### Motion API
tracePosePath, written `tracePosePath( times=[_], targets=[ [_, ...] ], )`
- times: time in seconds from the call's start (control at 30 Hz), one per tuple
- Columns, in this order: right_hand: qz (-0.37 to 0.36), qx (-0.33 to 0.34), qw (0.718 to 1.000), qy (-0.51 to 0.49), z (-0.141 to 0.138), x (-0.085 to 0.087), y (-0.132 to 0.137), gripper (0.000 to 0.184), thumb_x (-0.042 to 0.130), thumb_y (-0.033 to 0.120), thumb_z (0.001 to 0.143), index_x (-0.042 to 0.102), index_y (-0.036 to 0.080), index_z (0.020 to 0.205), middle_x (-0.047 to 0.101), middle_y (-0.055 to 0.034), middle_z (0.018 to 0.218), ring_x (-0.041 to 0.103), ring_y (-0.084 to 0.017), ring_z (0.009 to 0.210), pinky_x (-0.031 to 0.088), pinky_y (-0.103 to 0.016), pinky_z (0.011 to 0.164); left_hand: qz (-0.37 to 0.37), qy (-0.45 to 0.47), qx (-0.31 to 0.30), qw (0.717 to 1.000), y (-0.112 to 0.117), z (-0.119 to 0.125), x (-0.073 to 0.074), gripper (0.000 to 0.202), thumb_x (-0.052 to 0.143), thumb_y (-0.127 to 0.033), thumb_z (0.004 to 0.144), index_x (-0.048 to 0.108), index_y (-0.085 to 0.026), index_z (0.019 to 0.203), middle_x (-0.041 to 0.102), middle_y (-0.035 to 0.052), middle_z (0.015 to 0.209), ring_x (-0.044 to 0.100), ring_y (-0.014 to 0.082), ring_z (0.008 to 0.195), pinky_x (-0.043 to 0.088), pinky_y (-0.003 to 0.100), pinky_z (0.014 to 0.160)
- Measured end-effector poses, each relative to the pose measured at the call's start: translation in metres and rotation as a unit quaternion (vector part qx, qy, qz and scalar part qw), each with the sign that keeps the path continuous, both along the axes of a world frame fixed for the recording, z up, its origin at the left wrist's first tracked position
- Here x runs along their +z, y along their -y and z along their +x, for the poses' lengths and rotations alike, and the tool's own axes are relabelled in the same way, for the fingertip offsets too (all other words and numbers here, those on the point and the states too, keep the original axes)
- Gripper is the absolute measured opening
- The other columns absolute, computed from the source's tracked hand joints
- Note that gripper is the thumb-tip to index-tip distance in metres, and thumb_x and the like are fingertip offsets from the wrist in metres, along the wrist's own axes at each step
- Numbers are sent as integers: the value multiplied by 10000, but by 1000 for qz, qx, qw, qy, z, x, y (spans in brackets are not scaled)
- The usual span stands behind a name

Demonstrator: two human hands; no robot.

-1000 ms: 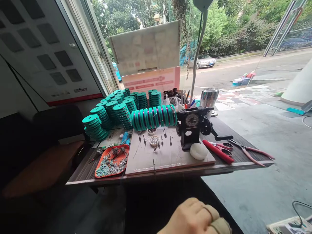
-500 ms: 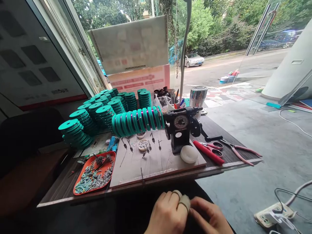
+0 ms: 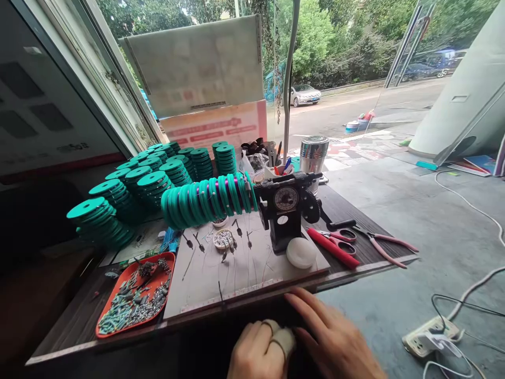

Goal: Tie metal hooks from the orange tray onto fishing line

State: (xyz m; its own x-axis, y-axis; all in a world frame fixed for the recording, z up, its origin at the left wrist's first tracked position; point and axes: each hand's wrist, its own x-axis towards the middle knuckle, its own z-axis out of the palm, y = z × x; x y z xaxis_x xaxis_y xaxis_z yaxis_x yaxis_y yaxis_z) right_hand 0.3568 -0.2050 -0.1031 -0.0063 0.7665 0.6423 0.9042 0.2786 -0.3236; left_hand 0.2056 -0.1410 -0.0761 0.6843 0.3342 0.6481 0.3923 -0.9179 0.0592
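Note:
My left hand (image 3: pixel 258 352) sits low at the picture's bottom, fingers curled into a loose fist, with pale tape wraps on two fingertips. My right hand (image 3: pixel 333 337) lies beside it with fingers stretched toward the table's near edge (image 3: pixel 236 308), blurred by motion and holding nothing visible. Both hands are below the table, near the pale work board (image 3: pixel 236 268). On that board stands a black hand-crank winder (image 3: pixel 286 210) with a row of green spools (image 3: pixel 205 200) on its shaft. A white round puck (image 3: pixel 301 252) lies by the winder.
Stacks of green spools (image 3: pixel 130 195) fill the back left. An orange tray (image 3: pixel 134 295) holds small metal parts. Red scissors (image 3: pixel 335 242) and pink-handled pliers (image 3: pixel 384 245) lie at right. A steel can (image 3: pixel 313 155) and a pen cup stand behind. A power strip (image 3: pixel 430 337) lies on the floor.
The view has swung left and down, bringing the table closer. My right hand has come up beside the left and reached toward the table's edge.

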Motion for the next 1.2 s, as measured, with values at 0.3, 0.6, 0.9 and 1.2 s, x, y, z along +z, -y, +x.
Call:
tracePosePath(
  times=[0.3, 0.6, 0.9, 1.2],
  targets=[
    [-24, -114, 993, 23, 16, 11, -13, 271, 356, 247, 927, 603, 180, 1014, 617, -91, 921, 560, -246, 800, 470, -389, 673, -4, 1, -7, 1000, -3, 2, -4, 385, 350, -205, 896, 568, -175, 581, 559, 11, 476, 523, 121, 416, 416, 213, 408],
    [-50, -154, 986, 49, 34, 2, -33, 342, 381, 324, 919, 506, 164, 1194, 526, -124, 1213, 466, -309, 1051, 414, -462, 835, -30, 61, 15, 998, -3, 6, -23, 362, 331, -232, 904, 547, -193, 617, 548, 5, 499, 502, 123, 433, 398, 222, 419],
    [-76, -58, 995, -9, 38, 16, -9, 219, 441, 313, 903, 572, 180, 1018, 615, -81, 928, 578, -229, 840, 491, -357, 701, -66, 68, 16, 995, -5, 7, -35, 301, 334, -235, 899, 568, -203, 713, 595, 21, 582, 564, 151, 506, 459, 254, 482],
    [67, -65, 995, 44, 30, 56, -7, 473, 473, 203, 872, 363, 147, 1328, 466, -119, 1310, 368, -295, 1245, 381, -460, 967, -60, 0, -10, 998, -10, 2, -10, 304, 377, -187, 880, 564, -175, 640, 608, 32, 555, 577, 145, 485, 481, 235, 452]
  ],
)
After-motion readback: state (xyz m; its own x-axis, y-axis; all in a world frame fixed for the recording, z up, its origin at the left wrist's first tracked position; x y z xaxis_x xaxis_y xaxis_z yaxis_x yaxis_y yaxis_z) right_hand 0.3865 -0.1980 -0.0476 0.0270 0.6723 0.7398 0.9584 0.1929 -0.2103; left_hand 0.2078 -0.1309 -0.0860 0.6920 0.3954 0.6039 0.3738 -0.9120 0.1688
